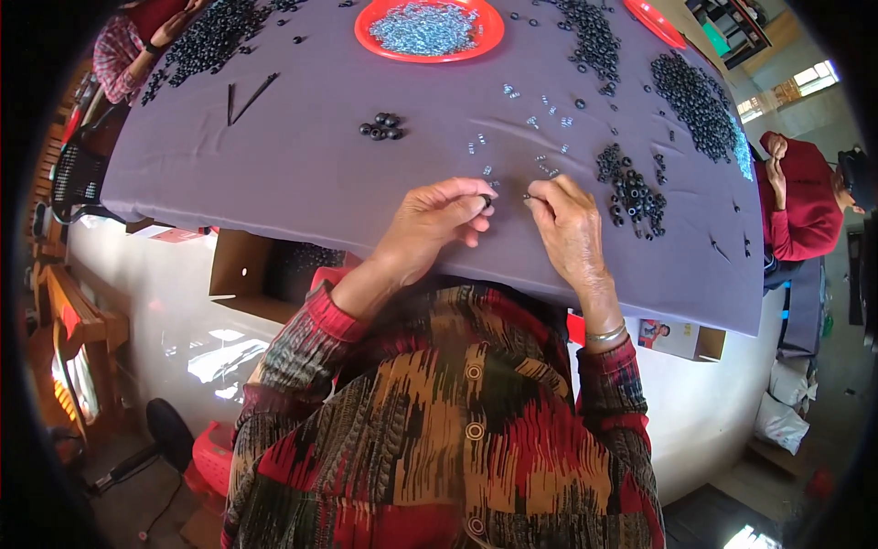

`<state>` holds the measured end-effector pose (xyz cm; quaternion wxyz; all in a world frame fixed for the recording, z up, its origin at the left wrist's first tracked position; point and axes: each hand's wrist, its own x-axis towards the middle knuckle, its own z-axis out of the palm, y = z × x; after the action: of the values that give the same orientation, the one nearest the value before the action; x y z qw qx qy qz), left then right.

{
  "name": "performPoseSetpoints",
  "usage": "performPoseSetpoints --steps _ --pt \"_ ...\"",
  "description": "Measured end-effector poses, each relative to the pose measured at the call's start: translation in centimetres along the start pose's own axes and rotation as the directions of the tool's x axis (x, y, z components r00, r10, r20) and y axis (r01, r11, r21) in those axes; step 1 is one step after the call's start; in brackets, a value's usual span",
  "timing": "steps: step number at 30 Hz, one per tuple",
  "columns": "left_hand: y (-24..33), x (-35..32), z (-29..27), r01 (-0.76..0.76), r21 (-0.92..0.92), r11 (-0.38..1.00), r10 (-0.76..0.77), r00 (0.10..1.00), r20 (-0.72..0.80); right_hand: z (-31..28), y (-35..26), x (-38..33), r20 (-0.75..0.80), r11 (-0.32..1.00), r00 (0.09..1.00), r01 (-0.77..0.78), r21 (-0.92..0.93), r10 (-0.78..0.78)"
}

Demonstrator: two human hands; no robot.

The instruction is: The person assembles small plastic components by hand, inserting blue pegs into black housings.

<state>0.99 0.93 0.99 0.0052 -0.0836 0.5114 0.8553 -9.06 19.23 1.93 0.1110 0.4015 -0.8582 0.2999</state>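
Above the table's near edge, my left hand pinches a small black round piece between thumb and fingers. To its right, my right hand is closed, with a tiny dark piece at its fingertips; its kind is too small to make out. Just beyond both hands lie several small silvery, spring-like pieces. Beside my right hand is a loose group of black ring-like pieces. A little cluster of black round pieces sits farther off to the left.
A grey cloth covers the table. A red plate of silvery pieces stands at the far side. Heaps of black pieces lie far left and right. Two people sit at the sides. A cardboard box is under the near edge.
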Motion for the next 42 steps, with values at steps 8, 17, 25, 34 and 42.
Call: performPoseSetpoints --steps 8,17,25,34,42 --pt "0.2 0.1 0.1 0.087 -0.153 0.984 -0.074 0.993 0.089 0.0 1.3 1.4 0.097 0.999 0.995 0.036 0.008 -0.036" --pt "-0.4 0.1 0.2 0.099 -0.215 0.972 -0.075 0.99 0.115 -1.3 -3.0 1.0 -0.045 0.877 0.998 0.064 0.476 -0.048" --pt "-0.3 -0.1 0.6 0.107 -0.195 0.975 -0.088 0.991 0.103 -1.0 -3.8 0.5 -0.038 0.887 0.999 0.047 0.459 -0.034" --pt "0.0 -0.4 0.3 0.109 -0.166 0.98 -0.089 0.989 0.12 -1.2 -4.6 -0.3 -0.031 0.882 0.999 -0.003 0.471 0.02" --pt "-1.1 -0.5 0.7 0.085 -0.271 0.959 -0.068 0.995 0.072 0.6 -5.1 -0.8 -0.19 0.845 0.981 0.068 0.53 0.04"
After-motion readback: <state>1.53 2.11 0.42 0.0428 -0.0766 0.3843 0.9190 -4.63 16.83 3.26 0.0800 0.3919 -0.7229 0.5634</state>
